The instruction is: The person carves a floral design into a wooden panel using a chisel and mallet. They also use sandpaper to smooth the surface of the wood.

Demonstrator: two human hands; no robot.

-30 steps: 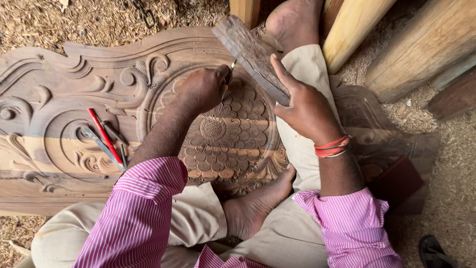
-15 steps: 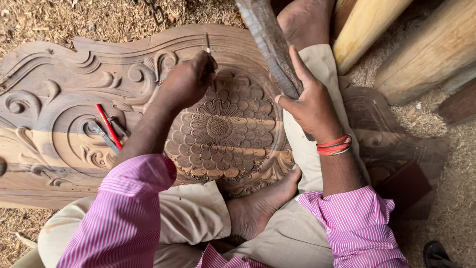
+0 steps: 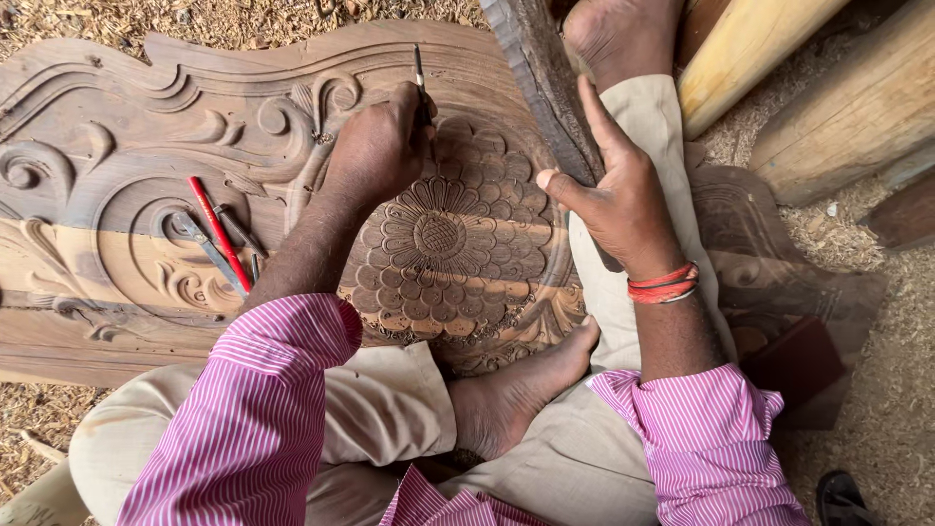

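Note:
A large carved wooden panel (image 3: 117, 195) lies on the ground, with scrolls at the left and a round flower medallion (image 3: 443, 234) in the middle. My left hand (image 3: 375, 146) is closed around a thin chisel (image 3: 420, 78), whose tip rests at the medallion's upper edge. My right hand (image 3: 609, 195) grips a dark wooden mallet (image 3: 531, 73), raised upright above the panel. One bare foot (image 3: 516, 390) rests on the panel's lower edge, the other (image 3: 614, 34) at the top.
A red-handled tool (image 3: 216, 229) and several thin metal chisels (image 3: 209, 248) lie on the panel's left scrolls. Pale wooden beams (image 3: 779, 58) lean at the upper right. Sawdust and shavings cover the ground all around. A dark sandal (image 3: 847, 497) lies at the lower right.
The mallet has swung up from a tilted position near the chisel to nearly upright. My left hand with the chisel has stayed at the medallion's upper edge.

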